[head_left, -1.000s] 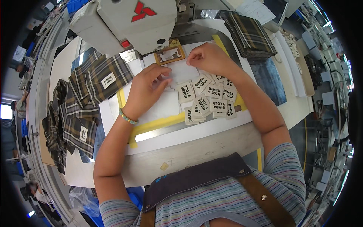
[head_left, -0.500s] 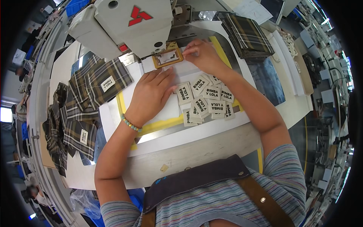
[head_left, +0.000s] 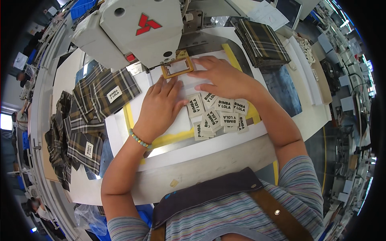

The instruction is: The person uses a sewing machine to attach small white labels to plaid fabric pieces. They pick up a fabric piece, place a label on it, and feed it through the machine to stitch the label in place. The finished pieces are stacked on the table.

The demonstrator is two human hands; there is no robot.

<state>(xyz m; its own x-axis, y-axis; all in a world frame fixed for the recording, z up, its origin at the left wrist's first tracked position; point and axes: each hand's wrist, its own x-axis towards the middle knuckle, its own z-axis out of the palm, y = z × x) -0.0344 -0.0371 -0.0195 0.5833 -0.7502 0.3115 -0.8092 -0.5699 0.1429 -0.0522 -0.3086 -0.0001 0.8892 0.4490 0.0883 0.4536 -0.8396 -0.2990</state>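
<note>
My left hand [head_left: 159,106] lies flat on the white work surface, fingers stretched toward the brass-coloured clamp frame [head_left: 178,74] under the white sewing machine head [head_left: 140,32]. A beaded bracelet [head_left: 139,138] circles that wrist. My right hand [head_left: 225,78] is open, its fingers spread at the right side of the frame, with nothing visible in it. Below that hand is a loose pile of pale square labels [head_left: 230,119] with dark print. The left thumb points at the pile's left edge. Inside the frame's opening a pale surface shows.
Plaid fabric pieces [head_left: 110,100], some bearing a pale label, lie in a heap at the left. A neat stack of plaid fabric [head_left: 263,42] stands at the far right. Yellow tape [head_left: 175,138] borders the work surface. A white tray [head_left: 307,66] sits beyond the stack.
My right hand has gone from a pinch at the frame's right corner to spread fingers, lower and nearer the labels. My left hand has barely moved.
</note>
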